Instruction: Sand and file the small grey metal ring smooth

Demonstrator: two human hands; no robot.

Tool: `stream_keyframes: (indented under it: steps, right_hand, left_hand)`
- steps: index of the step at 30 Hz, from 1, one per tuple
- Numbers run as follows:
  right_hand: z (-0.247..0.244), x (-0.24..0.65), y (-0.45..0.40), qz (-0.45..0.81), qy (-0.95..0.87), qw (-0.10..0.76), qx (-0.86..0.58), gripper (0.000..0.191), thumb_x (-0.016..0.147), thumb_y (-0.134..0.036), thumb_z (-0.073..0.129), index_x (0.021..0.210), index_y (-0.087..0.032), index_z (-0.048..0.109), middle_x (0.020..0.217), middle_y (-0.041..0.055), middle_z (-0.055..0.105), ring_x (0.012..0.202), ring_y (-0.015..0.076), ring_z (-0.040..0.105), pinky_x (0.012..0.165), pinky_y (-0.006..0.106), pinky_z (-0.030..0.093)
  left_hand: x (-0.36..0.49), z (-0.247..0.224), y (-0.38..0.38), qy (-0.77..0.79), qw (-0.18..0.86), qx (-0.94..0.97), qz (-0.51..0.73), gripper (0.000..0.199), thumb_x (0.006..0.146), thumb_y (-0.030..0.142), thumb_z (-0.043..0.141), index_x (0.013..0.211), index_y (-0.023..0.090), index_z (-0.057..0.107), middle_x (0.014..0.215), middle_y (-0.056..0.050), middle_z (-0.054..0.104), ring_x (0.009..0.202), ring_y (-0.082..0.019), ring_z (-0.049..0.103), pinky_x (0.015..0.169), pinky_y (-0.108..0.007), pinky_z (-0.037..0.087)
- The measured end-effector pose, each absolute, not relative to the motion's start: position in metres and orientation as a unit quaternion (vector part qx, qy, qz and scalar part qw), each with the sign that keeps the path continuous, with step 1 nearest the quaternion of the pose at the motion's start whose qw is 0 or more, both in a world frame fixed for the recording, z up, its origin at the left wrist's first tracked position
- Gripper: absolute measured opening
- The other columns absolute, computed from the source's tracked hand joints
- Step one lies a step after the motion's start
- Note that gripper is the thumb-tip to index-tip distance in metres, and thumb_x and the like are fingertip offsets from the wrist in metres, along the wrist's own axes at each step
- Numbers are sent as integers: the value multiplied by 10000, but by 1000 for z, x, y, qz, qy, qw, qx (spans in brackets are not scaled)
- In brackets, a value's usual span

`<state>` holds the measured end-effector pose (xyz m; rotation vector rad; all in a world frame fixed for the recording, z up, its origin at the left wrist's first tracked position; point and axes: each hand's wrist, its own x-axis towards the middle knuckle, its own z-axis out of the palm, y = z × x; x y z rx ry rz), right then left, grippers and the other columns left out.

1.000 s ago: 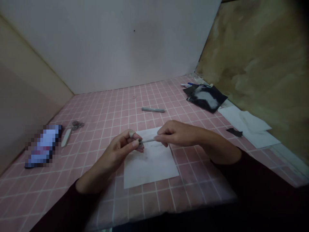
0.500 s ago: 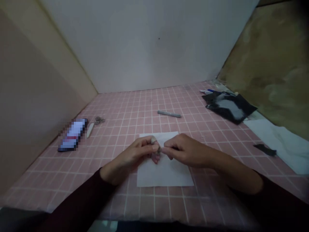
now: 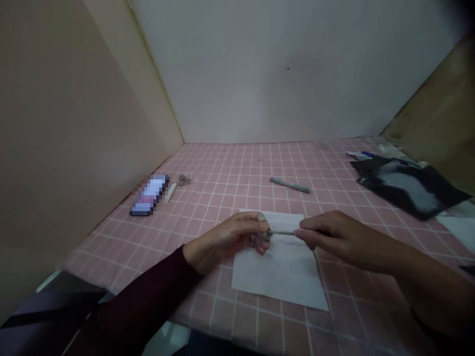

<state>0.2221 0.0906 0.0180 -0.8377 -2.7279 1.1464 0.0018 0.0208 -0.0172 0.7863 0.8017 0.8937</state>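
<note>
My left hand [image 3: 237, 231] is closed, thumb against fingers, around a small grey-green lump [image 3: 267, 234]. A pale wrap or cover shows on one of its fingers. From the lump a thin grey strip [image 3: 282, 233] runs straight to the right, into the pinched thumb and fingers of my right hand [image 3: 326, 232]. Whether strip and lump are one piece I cannot tell. Both hands are above a white sheet of paper [image 3: 276, 277], and faint dark smudges show on it.
A grey rod [image 3: 289, 185] lies beyond the paper on the pink checked tablecloth [image 3: 230, 168]. At left are a phone [image 3: 149, 195], a white stick [image 3: 170, 193] and small coiled grey pieces [image 3: 183, 181]. A black plastic bag [image 3: 411, 188] lies at right, by the wall.
My hands were nearly together; now my right hand is farther from the left, and the thin grey strip shows between them. The view has turned to the left.
</note>
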Motion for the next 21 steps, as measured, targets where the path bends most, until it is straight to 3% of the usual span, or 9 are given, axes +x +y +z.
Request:
stream_keyframes:
  steps: [6,11,21]
  right_hand:
    - [18,221,90,386,-885,18,-261,426,954,-444,425,646,-172,539,586,-10,482,566,122,450,589,281,335]
    - [18,223,93,412,-865,19,-285,448,932,-494,450,630,-172,527,580,-12,461,565,121,432,570,276,335]
    - [16,227,100,430,-865,12,-258,439,924,-432,453,607,-152,570,540,-24,426,532,102,409,556,270,301]
  left_hand:
    - [5,-12,19,367,756,368,399,237,741,300,775,748,115,626,661,-32,649,562,-96,605,585,-207,495]
    - [4,-14,19,377,729,373,432,228,757,288,774,815,130,620,692,-23,658,587,-96,606,616,-221,484]
    - [8,-15,19,382,705,413,432,252,775,268,781,906,145,605,780,-37,691,720,-136,660,722,-269,504]
